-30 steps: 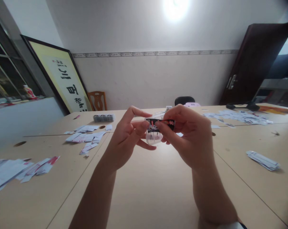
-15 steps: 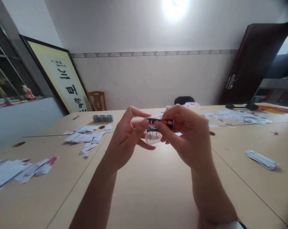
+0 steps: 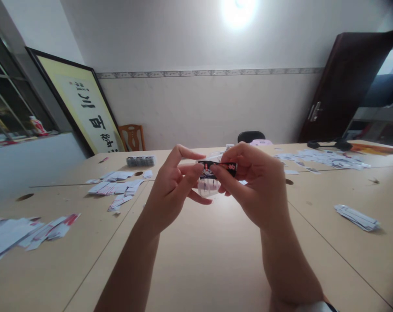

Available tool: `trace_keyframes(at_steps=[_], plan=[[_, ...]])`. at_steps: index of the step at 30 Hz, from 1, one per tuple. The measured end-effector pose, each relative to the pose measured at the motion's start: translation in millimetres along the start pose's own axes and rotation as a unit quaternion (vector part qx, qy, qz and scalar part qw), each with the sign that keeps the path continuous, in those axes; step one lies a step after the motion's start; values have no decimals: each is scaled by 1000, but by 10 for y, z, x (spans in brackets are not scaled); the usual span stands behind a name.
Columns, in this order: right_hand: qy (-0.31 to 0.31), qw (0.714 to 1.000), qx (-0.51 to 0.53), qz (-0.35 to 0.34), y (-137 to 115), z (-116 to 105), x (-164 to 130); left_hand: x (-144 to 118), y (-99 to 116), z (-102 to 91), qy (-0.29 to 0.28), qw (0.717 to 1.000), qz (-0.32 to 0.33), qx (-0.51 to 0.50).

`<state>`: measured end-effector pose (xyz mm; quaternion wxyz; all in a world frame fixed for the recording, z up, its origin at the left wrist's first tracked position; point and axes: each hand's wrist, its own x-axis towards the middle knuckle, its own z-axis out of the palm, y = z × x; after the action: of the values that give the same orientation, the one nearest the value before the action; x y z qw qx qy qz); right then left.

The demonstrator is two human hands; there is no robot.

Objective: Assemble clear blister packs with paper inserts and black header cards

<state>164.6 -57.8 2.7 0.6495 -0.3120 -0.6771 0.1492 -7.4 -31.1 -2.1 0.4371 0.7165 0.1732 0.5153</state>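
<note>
Above the middle of the table, both hands are raised close together around a small clear plastic container [image 3: 209, 189]. A black label with red and white print [image 3: 229, 166] lies across its near side. My left hand [image 3: 180, 177] is closed on the container, its thumb on the label's left part and a finger below. My right hand [image 3: 248, 173] pinches the label's right part with the thumb, the other fingers curled behind. The far side of the container is hidden by the fingers.
The wide light-wood table [image 3: 209, 260] bears paper pieces [image 3: 115, 186] at left, scattered scraps [image 3: 323, 158] at far right and a bundle of strips [image 3: 357, 217] at right. A block of small stacked items [image 3: 140, 161] stands far left. A chair [image 3: 132, 136] is behind.
Almost nothing differs. The label's left part has shifted very slightly under my thumbs; both hands keep their place and grip.
</note>
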Motion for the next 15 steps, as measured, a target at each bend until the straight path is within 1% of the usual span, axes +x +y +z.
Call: trace_keyframes(at_steps=[9,15], plan=[[-6,1000,11,4,8,4,5,4,7,1,13,1000,12,13],[-2,1000,-7,4,14,18,7,20,-13,-12,11,1000,18,1]])
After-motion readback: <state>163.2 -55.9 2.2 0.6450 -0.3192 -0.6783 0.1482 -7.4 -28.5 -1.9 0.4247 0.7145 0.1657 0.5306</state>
